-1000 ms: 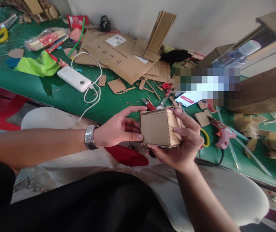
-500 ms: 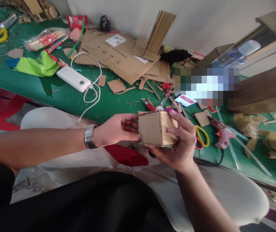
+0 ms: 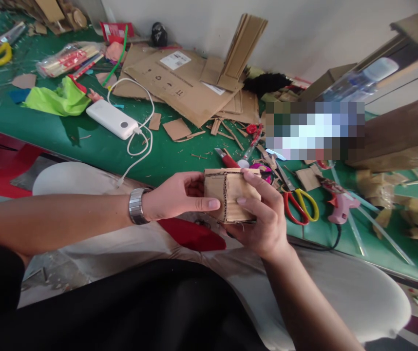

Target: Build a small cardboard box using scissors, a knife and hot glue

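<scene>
Between my two hands, above my lap at the table's front edge, is a small cardboard box (image 3: 243, 197) with rough corrugated edges. My left hand (image 3: 180, 197) grips its left side, thumb on the near face and fingers behind. My right hand (image 3: 267, 214) holds it from the right, with fingertips on the front and top and the rest of the hand beneath. The box's back and underside are hidden. Just beyond it lie a red-handled cutter (image 3: 226, 158) and scissors (image 3: 300, 204) with red and yellow handles.
On the green table (image 3: 180, 163) lie a white power bank (image 3: 112, 119) with a looped cable, flat cardboard (image 3: 183, 92) and scraps. A pink glue gun (image 3: 342, 207) is at right, near clear sticks. A plastic bottle (image 3: 370, 78) and larger cardboard pieces (image 3: 395, 129) stand behind it.
The box has turned in my hands and shifted slightly left, so another face shows more. My right hand moved left with it, uncovering more of the scissors.
</scene>
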`<state>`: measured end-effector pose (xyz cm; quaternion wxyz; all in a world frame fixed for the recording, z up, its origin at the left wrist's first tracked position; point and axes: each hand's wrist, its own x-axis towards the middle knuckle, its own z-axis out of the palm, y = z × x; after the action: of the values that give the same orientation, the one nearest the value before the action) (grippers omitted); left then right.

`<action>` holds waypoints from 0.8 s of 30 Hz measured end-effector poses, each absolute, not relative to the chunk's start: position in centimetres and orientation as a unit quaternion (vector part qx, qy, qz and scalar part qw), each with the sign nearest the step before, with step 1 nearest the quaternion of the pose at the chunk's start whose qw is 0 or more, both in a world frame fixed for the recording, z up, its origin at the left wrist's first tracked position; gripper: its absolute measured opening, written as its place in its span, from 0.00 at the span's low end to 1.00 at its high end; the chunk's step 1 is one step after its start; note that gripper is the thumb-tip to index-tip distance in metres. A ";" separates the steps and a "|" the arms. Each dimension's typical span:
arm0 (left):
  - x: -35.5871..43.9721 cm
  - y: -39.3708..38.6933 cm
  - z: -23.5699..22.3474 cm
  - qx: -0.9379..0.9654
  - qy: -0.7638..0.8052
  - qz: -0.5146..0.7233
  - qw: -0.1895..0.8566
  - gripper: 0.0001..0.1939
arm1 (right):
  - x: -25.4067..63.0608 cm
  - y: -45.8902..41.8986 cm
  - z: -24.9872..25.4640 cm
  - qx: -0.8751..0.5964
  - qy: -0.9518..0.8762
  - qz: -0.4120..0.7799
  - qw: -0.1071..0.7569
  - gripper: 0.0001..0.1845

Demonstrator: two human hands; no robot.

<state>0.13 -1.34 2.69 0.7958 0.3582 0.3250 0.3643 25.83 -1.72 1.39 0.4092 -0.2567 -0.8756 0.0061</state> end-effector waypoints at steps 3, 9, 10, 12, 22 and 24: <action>0.2 -1.4 2.8 0.359 0.328 0.360 0.796 0.38 | 25.8 -1.8 1.4 -0.262 -0.873 0.019 0.410 0.30; 0.1 -1.3 2.8 0.366 0.313 0.359 0.800 0.39 | 25.6 -1.7 1.3 -0.243 -0.880 0.007 0.408 0.29; 0.1 -1.3 2.7 0.368 0.311 0.359 0.799 0.40 | 25.6 -1.7 1.2 -0.241 -0.883 0.006 0.403 0.29; 0.2 -1.3 2.5 0.369 0.311 0.358 0.799 0.42 | 25.7 -1.7 1.0 -0.237 -0.889 0.002 0.391 0.29; 0.4 -1.4 2.4 0.398 0.293 0.365 0.789 0.39 | 25.2 -2.0 0.0 -0.234 -0.894 0.031 0.381 0.31; 0.3 -1.5 2.4 0.407 0.300 0.364 0.783 0.38 | 24.8 -2.2 0.0 -0.242 -0.895 0.026 0.374 0.30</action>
<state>0.29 -1.46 2.43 0.7826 0.4067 0.2999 0.3635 24.84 -2.23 -0.01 0.3742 -0.2418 -0.8949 0.0260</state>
